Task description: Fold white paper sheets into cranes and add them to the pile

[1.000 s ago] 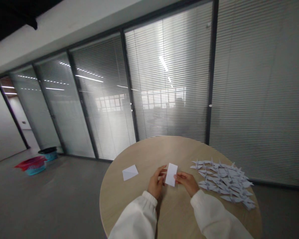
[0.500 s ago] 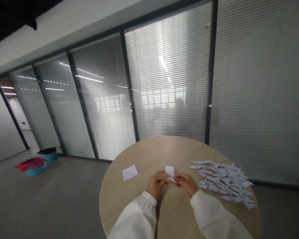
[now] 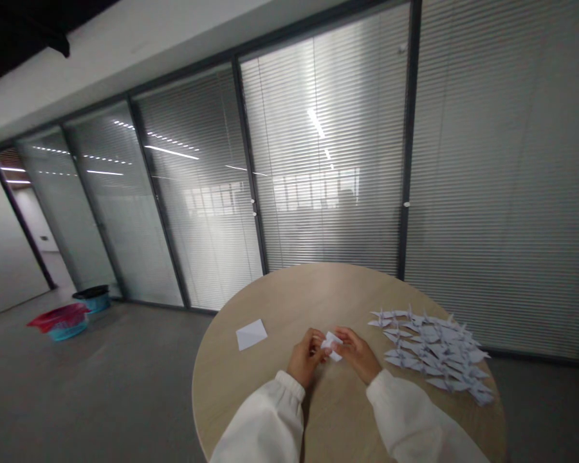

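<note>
Pinching small folded paper (image 3: 331,343) between our 2 hands, just above round table (image 3: 280,296). Left hand (image 3: 305,357) grips its left edge, right hand (image 3: 358,352) its right, steadying fold. Spare sheet (image 3: 251,334) lies left; finished cranes (image 3: 431,350) heaped right, apart.

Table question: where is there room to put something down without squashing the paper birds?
The round table is bare along its far edge and between the flat white sheet and the hands. The near left rim is bare too. The right side is crowded with folded paper cranes.
</note>
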`<state>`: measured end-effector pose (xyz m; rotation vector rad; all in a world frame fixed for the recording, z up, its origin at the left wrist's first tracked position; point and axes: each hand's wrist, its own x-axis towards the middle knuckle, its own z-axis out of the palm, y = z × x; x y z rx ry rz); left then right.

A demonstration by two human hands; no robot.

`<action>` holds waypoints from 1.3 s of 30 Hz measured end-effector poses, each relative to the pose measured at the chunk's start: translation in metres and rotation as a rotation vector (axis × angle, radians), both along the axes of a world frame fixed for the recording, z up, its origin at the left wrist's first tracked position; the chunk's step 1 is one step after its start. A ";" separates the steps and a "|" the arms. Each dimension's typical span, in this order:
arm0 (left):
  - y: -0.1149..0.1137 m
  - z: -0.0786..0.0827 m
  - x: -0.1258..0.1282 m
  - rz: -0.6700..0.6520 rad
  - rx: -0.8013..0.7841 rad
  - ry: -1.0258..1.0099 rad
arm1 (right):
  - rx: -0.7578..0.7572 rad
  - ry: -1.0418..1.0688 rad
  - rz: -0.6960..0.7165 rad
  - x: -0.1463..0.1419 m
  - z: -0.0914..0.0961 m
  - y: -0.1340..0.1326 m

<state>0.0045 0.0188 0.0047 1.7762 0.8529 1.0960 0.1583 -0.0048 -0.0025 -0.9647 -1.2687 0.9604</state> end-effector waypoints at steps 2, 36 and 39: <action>0.000 -0.001 0.000 -0.011 -0.004 -0.003 | -0.001 -0.027 0.027 -0.001 0.002 -0.002; -0.003 0.002 -0.004 0.093 0.231 0.321 | 0.056 -0.367 -0.157 0.000 0.010 -0.011; -0.003 0.001 -0.003 0.112 0.242 0.352 | 0.089 -0.385 -0.183 0.000 0.012 -0.012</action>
